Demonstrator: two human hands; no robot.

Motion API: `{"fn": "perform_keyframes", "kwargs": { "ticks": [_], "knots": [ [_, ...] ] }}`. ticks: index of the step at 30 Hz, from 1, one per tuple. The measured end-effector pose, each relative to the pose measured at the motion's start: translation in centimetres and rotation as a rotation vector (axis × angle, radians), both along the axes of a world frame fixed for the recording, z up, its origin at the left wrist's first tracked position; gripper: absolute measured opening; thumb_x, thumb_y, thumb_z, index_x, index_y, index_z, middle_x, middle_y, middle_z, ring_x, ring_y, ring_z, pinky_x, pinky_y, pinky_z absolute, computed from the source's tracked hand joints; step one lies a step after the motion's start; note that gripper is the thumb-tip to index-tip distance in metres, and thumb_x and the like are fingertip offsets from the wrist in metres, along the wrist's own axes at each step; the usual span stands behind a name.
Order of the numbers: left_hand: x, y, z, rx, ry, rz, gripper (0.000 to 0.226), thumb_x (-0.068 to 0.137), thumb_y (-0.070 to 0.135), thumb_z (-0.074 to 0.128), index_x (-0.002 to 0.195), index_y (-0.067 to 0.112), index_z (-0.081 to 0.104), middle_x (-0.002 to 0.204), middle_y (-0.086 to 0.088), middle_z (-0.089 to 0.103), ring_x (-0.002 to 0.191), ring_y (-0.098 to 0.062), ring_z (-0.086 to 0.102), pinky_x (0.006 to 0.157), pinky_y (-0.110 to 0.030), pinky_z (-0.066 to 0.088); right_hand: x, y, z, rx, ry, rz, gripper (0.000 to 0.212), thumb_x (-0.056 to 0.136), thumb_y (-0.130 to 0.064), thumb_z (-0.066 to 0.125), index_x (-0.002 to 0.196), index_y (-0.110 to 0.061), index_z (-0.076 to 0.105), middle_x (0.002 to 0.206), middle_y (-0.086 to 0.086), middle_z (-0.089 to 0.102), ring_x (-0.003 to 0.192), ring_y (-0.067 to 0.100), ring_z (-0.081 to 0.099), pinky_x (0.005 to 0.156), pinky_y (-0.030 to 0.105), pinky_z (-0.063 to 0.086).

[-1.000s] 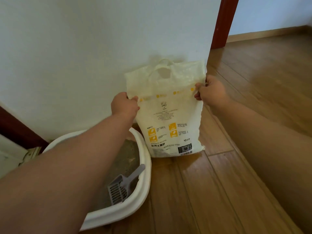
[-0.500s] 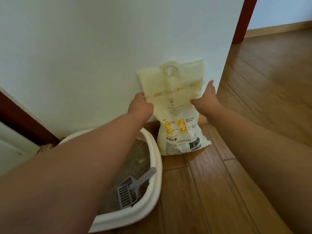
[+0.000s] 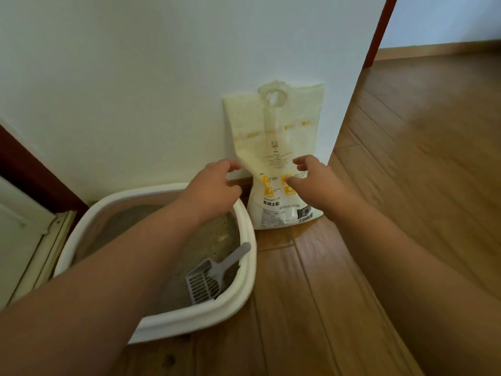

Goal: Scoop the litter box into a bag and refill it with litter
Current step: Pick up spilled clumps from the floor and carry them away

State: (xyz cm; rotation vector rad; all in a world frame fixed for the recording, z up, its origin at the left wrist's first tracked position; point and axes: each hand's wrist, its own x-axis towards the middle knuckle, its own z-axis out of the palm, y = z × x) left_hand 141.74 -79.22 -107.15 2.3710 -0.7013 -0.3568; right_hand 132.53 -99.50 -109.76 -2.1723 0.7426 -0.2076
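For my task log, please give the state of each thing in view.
Cream plastic litter bag: upright against the wall, not held.
White oval litter box: holds grey litter.
Grey slotted plastic scoop: lying in the box, untouched.
Left hand: empty, fingers loosely curled.
Right hand: empty, fingers loosely curled.

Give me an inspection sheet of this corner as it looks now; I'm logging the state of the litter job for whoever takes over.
Surface: wooden floor; bare boards right of the box.
Job's things: white litter box on the floor holds grey litter; grey scoop lies inside, handle propped toward the right rim. Litter bag stands upright against the wall, beside the box.
Clutter: nothing seen.
Grippers: left hand and right hand hover in front of the bag with loosely curled fingers, gripping nothing.
Cables: nothing seen.
Surroundings: white wall; dark red door frame; white fitting at far left, too unclear to identify.
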Motion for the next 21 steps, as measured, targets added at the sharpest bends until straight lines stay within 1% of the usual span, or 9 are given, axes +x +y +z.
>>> {"fn": "perform_keyframes", "kwargs": {
  "ticks": [3,6,8,10,13,15,17,19,21],
  "knots": [
    [-1.0,2.0,0.5,0.006,-0.053,-0.010,0.046,0.096,0.019,0.060,0.141,0.030,0.055,0.145,0.003,0.052,0.125,-0.017,0.056,0.103,-0.040,0.052,-1.6,2.3,1.3,-0.079,0.079,0.040,0.057,0.096,-0.034,0.067,0.147,-0.021,0.045,0.144,0.002,0.052,0.114,0.018,0.057,0.077,0.028,0.049],
    [-2.2,4.2,0.5,-0.016,-0.013,-0.024,0.042,0.096,0.022,0.060,0.137,0.032,0.057,0.138,0.004,0.057,0.116,-0.016,0.060,0.095,-0.038,0.055,-3.5,4.5,3.3,-0.162,0.150,0.082,0.053,0.096,-0.036,0.066,0.144,-0.023,0.048,0.132,-0.003,0.058,0.103,0.015,0.060,0.062,0.022,0.047],
    [-3.3,6.1,0.3,-0.020,0.022,-0.048,0.040,0.098,0.023,0.060,0.136,0.034,0.058,0.133,0.006,0.059,0.109,-0.013,0.061,0.082,-0.027,0.053,-4.8,6.2,4.6,-0.232,0.208,0.108,0.049,0.096,-0.038,0.066,0.141,-0.024,0.050,0.122,-0.003,0.062,0.099,0.016,0.063,0.070,0.027,0.053],
    [-4.3,8.3,-0.3,-0.042,0.046,-0.074,0.036,0.099,0.025,0.061,0.134,0.033,0.059,0.128,0.008,0.061,0.103,-0.006,0.061,0.075,-0.020,0.048,-6.0,8.6,5.5,-0.326,0.271,0.146,0.049,0.095,-0.038,0.066,0.140,-0.025,0.050,0.123,-0.004,0.062,0.101,0.016,0.063,0.081,0.030,0.052],
    [-6.0,12.6,-1.0,-0.082,0.113,-0.084,0.028,0.102,0.031,0.058,0.130,0.034,0.061,0.123,0.014,0.058,0.106,-0.003,0.058,0.084,-0.024,0.049,-7.5,12.9,6.1,-0.407,0.357,0.219,0.051,0.094,-0.038,0.066,0.142,-0.027,0.051,0.131,-0.004,0.061,0.109,0.017,0.062,0.090,0.031,0.050],
    [-7.1,15.3,-1.9,-0.158,0.228,-0.048,0.023,0.104,0.033,0.054,0.126,0.035,0.062,0.122,0.017,0.060,0.110,-0.003,0.058,0.088,-0.027,0.049,-8.5,15.7,6.0,-0.365,0.387,0.215,0.051,0.094,-0.038,0.066,0.142,-0.027,0.051,0.136,-0.004,0.060,0.115,0.017,0.061,0.095,0.033,0.050],
    [-7.8,18.1,-2.9,-0.325,0.407,0.083,0.020,0.106,0.032,0.051,0.121,0.036,0.065,0.120,0.017,0.064,0.110,-0.002,0.060,0.089,-0.029,0.053,-8.9,18.2,5.0,-0.315,0.359,0.221,0.049,0.096,-0.037,0.064,0.142,-0.025,0.052,0.137,-0.004,0.059,0.113,0.015,0.059,0.092,0.032,0.050],
    [-8.4,20.4,-3.7,-0.521,0.634,0.257,0.021,0.108,0.029,0.049,0.116,0.032,0.068,0.120,0.013,0.069,0.107,-0.006,0.067,0.087,-0.033,0.059,-9.2,20.5,3.6,-0.298,0.345,0.255,0.047,0.096,-0.037,0.064,0.140,-0.025,0.053,0.137,-0.004,0.059,0.110,0.012,0.057,0.090,0.030,0.049],
    [-8.8,22.7,-4.5,-0.637,0.784,0.357,0.022,0.108,0.028,0.048,0.116,0.025,0.068,0.122,0.007,0.072,0.106,-0.013,0.072,0.087,-0.037,0.060,-9.5,22.8,2.0,-0.263,0.311,0.287,0.045,0.096,-0.036,0.066,0.138,-0.026,0.055,0.136,-0.004,0.059,0.113,0.014,0.059,0.092,0.033,0.052]
  ]
}}
